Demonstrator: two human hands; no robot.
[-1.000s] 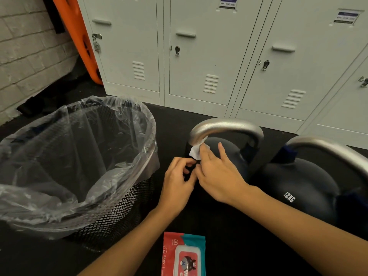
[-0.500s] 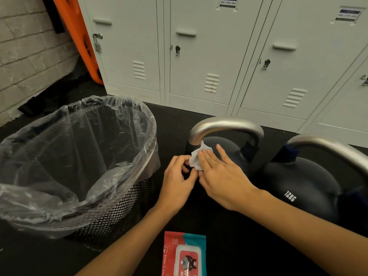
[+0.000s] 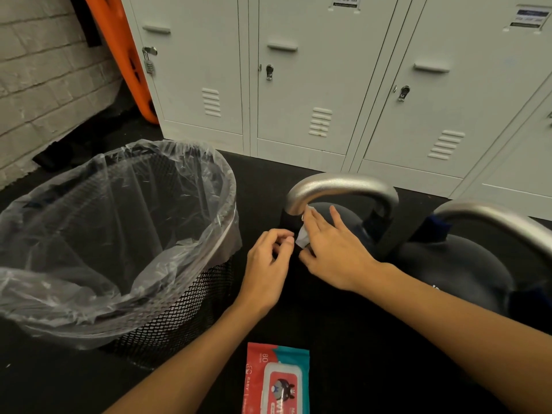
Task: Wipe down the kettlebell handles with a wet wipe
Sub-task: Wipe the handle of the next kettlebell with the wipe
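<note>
The right hand [image 3: 334,249] presses a small crumpled white wet wipe [image 3: 303,234] with nearly straight fingers against the left leg of the brushed-metal handle [image 3: 337,186] of the near kettlebell [image 3: 349,216], a rounded matte dark body on the black floor [image 3: 328,321]. The left hand [image 3: 267,261], just beside it, has loosely curled fingers and holds nothing. A second kettlebell [image 3: 454,270] stands touching or just beside the first, on the right. On the left, a black mesh bin [image 3: 167,309] with a crinkled clear liner stands near. A glossy red wipes pack [image 3: 276,380] lies flat between the forearms.
</note>
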